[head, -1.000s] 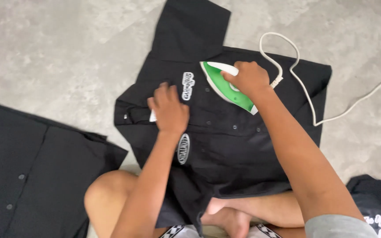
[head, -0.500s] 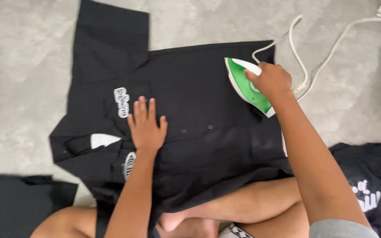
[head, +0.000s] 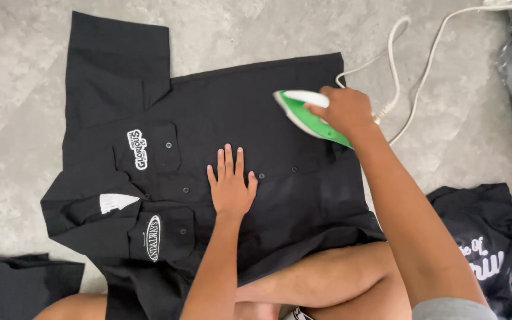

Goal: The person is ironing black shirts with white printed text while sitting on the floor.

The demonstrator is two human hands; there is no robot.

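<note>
Black shirt (head: pixel 250 118) is spread flat on the grey floor (head: pixel 19 89), buttons running across the middle and collar off to the left. Right hand (head: pixel 345 109) is wrapped tight around the handle of the green and white iron (head: pixel 303 112), which sits on the shirt near its upper right edge with the white cord (head: pixel 410 77) trailing off behind it. Left hand (head: pixel 230 184) is open, fingers spread a bit, pressed flat on the shirt right by the button line, gripping nothing.
</note>
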